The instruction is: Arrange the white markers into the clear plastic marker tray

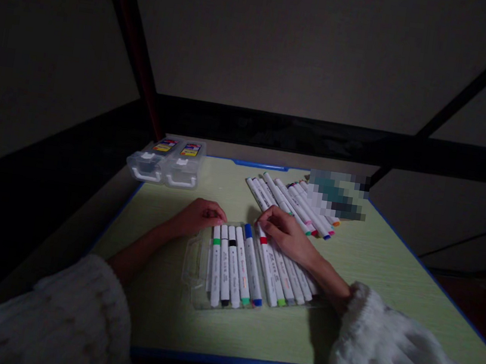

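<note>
A clear plastic marker case [196, 263] lies open before me, with white markers in a row on its left side and more on its right. My left hand [202, 217] is closed, thumb against curled fingers, at the case's far left corner by the green-banded marker [215, 268]. Whatever it may grip there is hidden. With bent fingers, my right hand [283, 231] pinches the far end of a red-banded marker [267, 270]. Its palm hangs over the neighbouring markers and covers their far ends. A blue-capped marker [252, 265] rests just left of the gap between the two rows.
Loose white markers with coloured ends [294, 204] lie in a pile beyond my right hand. Two clear cases with handles [182, 164] stand at the table's far left. A pixelated patch [336, 194] covers something far right. Blue edging [227, 362] borders the table.
</note>
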### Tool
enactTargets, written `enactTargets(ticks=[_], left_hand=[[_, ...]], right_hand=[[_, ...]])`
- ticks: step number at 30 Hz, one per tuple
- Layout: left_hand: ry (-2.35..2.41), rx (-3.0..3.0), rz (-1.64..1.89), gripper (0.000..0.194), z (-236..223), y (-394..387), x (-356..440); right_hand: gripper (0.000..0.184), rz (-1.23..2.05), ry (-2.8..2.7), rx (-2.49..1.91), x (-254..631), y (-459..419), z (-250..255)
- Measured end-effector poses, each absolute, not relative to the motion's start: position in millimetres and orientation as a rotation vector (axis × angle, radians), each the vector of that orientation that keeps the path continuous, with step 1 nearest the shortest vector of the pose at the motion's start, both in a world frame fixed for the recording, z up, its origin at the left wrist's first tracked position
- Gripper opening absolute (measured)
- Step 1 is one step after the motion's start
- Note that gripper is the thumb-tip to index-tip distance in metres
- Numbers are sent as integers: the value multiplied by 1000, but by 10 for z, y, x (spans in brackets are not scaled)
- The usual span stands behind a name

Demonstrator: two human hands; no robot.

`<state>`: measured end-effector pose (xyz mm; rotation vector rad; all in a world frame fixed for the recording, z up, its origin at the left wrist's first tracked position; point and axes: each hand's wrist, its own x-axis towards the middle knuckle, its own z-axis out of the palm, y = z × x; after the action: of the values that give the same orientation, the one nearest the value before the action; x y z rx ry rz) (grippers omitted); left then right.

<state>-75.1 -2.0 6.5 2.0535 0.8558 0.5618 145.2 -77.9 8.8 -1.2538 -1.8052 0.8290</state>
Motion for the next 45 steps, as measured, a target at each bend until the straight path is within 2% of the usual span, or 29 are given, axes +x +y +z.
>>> enactTargets(ticks=[12, 20, 27, 35, 45], left_hand=[[858, 1974, 564, 9, 56, -16, -745], [873, 1930, 570, 10, 64, -23, -747], [859, 1919, 583, 12, 38, 0, -748], [959, 2064, 835, 13, 214, -130, -687], [782, 1724, 853, 13, 386, -405, -556]], right_hand=[[20, 1121, -1516, -1153, 1426, -778, 179], [18, 1282, -1328, -1066, 1450, -776, 147], [18, 1298, -1079, -1005, 1447, -762, 188], [18, 1289, -961, -937, 1399, -807, 279], [18, 1362, -977, -869, 1331, -896, 323]])
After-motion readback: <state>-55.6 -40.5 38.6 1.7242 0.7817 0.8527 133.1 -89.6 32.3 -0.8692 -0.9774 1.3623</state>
